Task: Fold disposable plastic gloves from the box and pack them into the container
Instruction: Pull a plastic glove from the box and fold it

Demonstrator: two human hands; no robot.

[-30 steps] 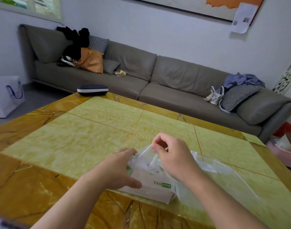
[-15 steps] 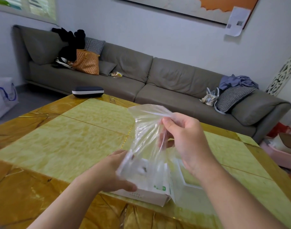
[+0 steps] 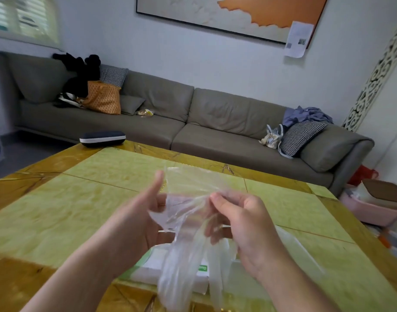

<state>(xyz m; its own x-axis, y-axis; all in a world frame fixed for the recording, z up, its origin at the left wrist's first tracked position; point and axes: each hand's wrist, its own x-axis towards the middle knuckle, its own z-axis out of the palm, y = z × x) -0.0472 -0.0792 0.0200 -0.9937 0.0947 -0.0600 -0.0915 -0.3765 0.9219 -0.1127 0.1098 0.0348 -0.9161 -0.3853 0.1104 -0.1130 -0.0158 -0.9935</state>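
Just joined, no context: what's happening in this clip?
A person is holding a clear plastic glove up over the table. The right hand pinches it; the left hand is against its other edge, thumb up. The glove box sits below. The glove isn't folded yet.

Soft, even daylight fills the room, brightest at the shuttered window [image 3: 24,19] in the upper left of the frame, and it casts only faint shadows on the glossy yellow table [image 3: 84,212]. Motion blur smears the centre and lower middle, where the left hand [image 3: 145,221], the right hand [image 3: 244,226] and the clear plastic glove [image 3: 188,221] between them lose their edges. The wide-angle lens bends straight lines near the borders, so the carved white screen [image 3: 377,75] at the right edge leans.
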